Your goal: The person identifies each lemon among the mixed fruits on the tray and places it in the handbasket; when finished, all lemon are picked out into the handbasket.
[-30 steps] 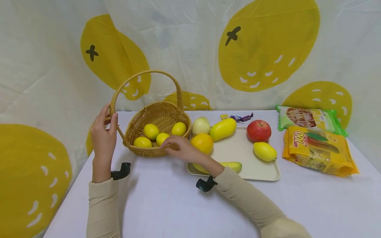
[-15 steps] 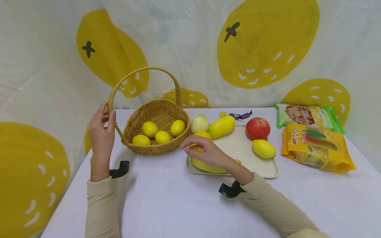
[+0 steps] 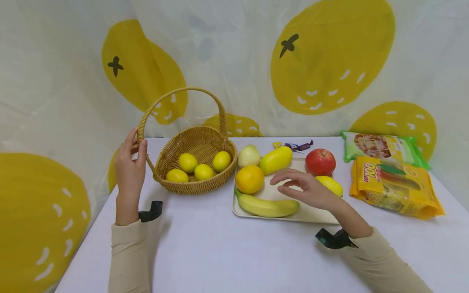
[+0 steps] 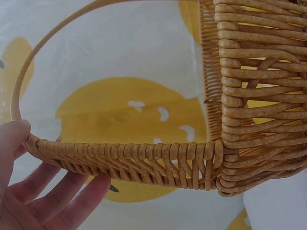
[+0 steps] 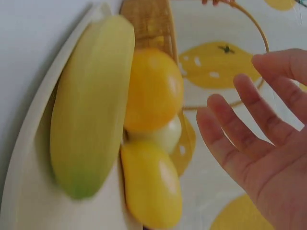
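A wicker basket (image 3: 199,140) with several lemons (image 3: 187,162) in it stands at the left of the table. My left hand (image 3: 134,148) holds the foot of its arched handle (image 3: 176,91); in the left wrist view the thumb lies over the handle (image 4: 134,160) and the fingers (image 4: 62,201) under it. My right hand (image 3: 289,183) hovers open and empty over the beige tray (image 3: 297,165), just left of a lemon (image 3: 331,184). In the right wrist view its spread fingers (image 5: 230,124) are beside the banana (image 5: 91,110) and orange (image 5: 153,88).
The tray also bears an orange (image 3: 250,179), a banana (image 3: 267,207), a yellow mango (image 3: 275,159), a pale round fruit (image 3: 248,156) and a red apple (image 3: 320,161). Two snack bags (image 3: 395,185) lie at the right. Wrapped candies (image 3: 296,145) lie behind the tray.
My right hand has left the basket's rim and swept right over the orange to the middle of the tray. The left hand has stayed on the handle.
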